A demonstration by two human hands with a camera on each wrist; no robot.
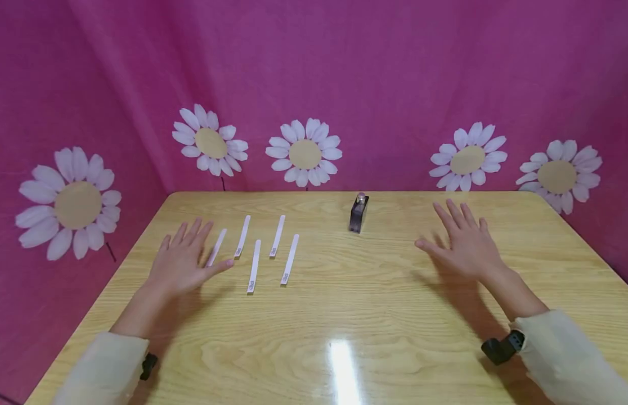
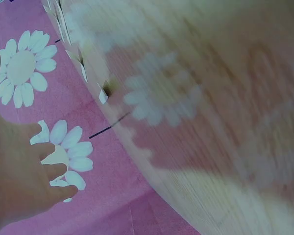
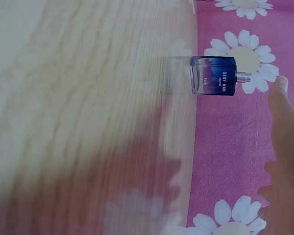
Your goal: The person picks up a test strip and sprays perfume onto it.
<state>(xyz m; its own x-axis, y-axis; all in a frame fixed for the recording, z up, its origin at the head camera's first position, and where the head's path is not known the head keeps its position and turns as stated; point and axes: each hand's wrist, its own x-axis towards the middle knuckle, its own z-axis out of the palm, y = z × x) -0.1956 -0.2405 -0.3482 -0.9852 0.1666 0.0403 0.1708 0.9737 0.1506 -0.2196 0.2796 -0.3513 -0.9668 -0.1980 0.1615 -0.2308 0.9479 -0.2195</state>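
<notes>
My left hand (image 1: 179,264) is held over the left of the table with fingers spread, holding nothing. Beside it lie several white paper strips (image 1: 254,266), each with small dark print at its near end; the hand partly covers the leftmost strip (image 1: 219,246). On the right, my right hand (image 1: 466,247) hovers over the wood, fingers apart and nothing in them. Between the hands, toward the back, a dark perfume bottle (image 1: 358,214) stands upright. In the right wrist view the perfume bottle (image 3: 214,76) shows blue-black glass, a silver spray neck and white lettering reading "SEXY MAN".
The glossy wooden table (image 1: 319,315) has a bright light reflection near its front. A magenta cloth (image 1: 375,84) with white daisies hangs behind and at the sides. Each wrist carries a black device (image 1: 502,347) below a pale sleeve (image 1: 572,354).
</notes>
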